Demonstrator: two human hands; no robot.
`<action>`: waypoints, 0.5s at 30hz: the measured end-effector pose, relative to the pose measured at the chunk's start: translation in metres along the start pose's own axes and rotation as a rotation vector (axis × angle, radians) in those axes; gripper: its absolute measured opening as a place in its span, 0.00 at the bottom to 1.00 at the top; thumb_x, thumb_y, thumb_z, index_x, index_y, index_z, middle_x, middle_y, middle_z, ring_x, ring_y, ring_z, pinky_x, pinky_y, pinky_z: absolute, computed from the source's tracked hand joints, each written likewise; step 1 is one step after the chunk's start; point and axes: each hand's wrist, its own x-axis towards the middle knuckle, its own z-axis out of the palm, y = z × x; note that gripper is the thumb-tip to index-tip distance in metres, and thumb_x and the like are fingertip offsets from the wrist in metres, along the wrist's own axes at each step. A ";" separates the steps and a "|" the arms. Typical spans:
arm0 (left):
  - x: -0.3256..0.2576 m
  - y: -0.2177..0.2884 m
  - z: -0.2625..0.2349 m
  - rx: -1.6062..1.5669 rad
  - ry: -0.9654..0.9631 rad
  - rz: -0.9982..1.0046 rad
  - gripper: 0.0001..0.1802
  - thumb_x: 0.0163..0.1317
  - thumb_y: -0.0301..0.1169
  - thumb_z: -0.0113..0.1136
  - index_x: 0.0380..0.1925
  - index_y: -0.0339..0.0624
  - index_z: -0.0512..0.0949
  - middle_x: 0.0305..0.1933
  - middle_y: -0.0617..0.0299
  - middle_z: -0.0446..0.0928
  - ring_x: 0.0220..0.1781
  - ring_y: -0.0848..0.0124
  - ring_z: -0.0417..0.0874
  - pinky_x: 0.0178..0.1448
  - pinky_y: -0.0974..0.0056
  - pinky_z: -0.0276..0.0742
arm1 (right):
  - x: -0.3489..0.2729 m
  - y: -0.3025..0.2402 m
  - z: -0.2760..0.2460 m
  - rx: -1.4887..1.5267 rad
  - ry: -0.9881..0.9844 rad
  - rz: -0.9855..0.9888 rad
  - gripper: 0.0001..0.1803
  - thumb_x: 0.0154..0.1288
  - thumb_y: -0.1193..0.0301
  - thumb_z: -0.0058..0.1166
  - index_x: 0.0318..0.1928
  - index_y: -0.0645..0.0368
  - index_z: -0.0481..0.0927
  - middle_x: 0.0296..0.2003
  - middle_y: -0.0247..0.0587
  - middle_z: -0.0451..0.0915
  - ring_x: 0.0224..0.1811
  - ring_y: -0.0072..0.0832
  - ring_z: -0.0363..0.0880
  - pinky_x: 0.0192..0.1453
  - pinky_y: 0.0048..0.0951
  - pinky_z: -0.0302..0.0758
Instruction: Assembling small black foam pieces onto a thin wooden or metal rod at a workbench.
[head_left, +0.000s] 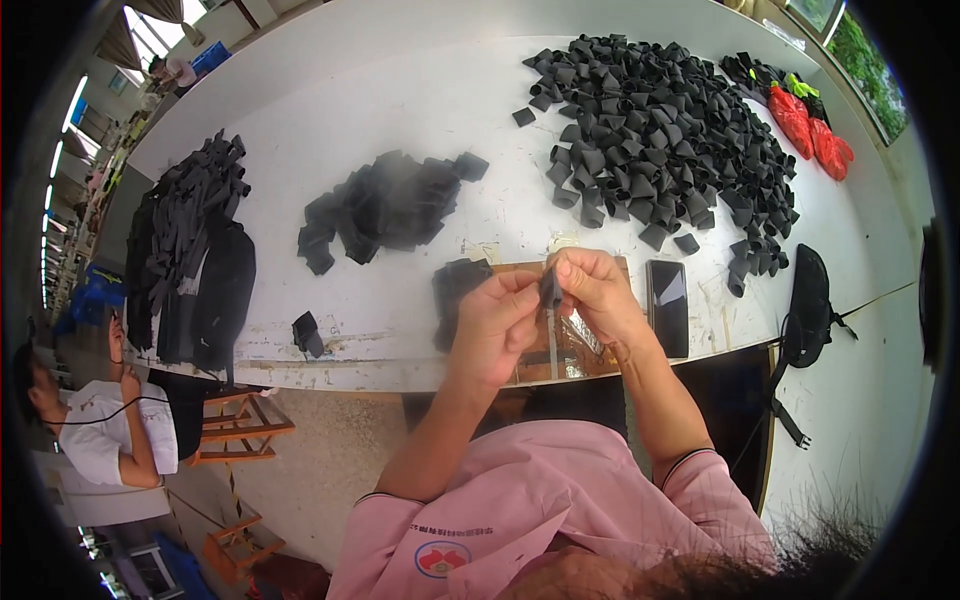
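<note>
I have both hands close together, and my fingers are grasping one small black fabric piece: my left hand (497,322) pinches it between thumb and forefinger from the left, my right hand (598,290) from the right. The black fabric piece (550,291) sits right between my fingertips, above a brown board (592,352) on the white table (275,120). A pale narrow strip (553,350) runs down the board just below my fingers. Near my right hand, on its right, lies a dark phone (668,308); farther right is a black pouch (808,305) with a strap and buckle. Beyond my fingers and to the right spreads a big heap of folded dark pieces (650,140), with red bags (812,133) past it. Just beside my left hand is a dark stack (454,290), partly hidden by it. Beyond that hand and leftward lies a heap of flat dark pieces (385,208), and well to its left, a bundle of dark strips (195,205)
</note>
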 end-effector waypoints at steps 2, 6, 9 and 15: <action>-0.005 -0.001 0.017 0.298 0.130 0.185 0.09 0.58 0.22 0.52 0.40 0.34 0.72 0.33 0.64 0.74 0.21 0.83 0.68 0.24 0.78 0.63 | -0.004 -0.003 0.006 -0.239 0.131 -0.139 0.14 0.60 0.63 0.52 0.25 0.61 0.74 0.18 0.29 0.70 0.20 0.14 0.63 0.23 0.16 0.60; 0.004 0.001 0.018 0.941 0.168 0.778 0.12 0.57 0.20 0.52 0.43 0.31 0.71 0.41 0.58 0.73 0.38 0.78 0.73 0.42 0.76 0.69 | -0.010 0.012 0.007 -0.510 0.506 -0.333 0.12 0.61 0.66 0.51 0.30 0.64 0.75 0.21 0.31 0.73 0.22 0.15 0.66 0.26 0.17 0.63; 0.000 0.017 0.026 0.993 0.044 0.722 0.14 0.56 0.18 0.53 0.43 0.30 0.72 0.43 0.57 0.73 0.42 0.77 0.72 0.48 0.73 0.68 | -0.024 0.009 0.012 -0.750 0.526 -0.559 0.12 0.56 0.70 0.54 0.37 0.66 0.74 0.25 0.38 0.72 0.26 0.24 0.69 0.28 0.20 0.65; 0.003 0.023 0.032 0.981 -0.025 0.665 0.09 0.51 0.21 0.58 0.34 0.33 0.76 0.36 0.57 0.76 0.36 0.73 0.77 0.40 0.71 0.72 | -0.024 0.001 0.027 -0.983 0.426 -0.735 0.19 0.44 0.67 0.66 0.34 0.61 0.73 0.26 0.36 0.68 0.24 0.24 0.66 0.26 0.23 0.64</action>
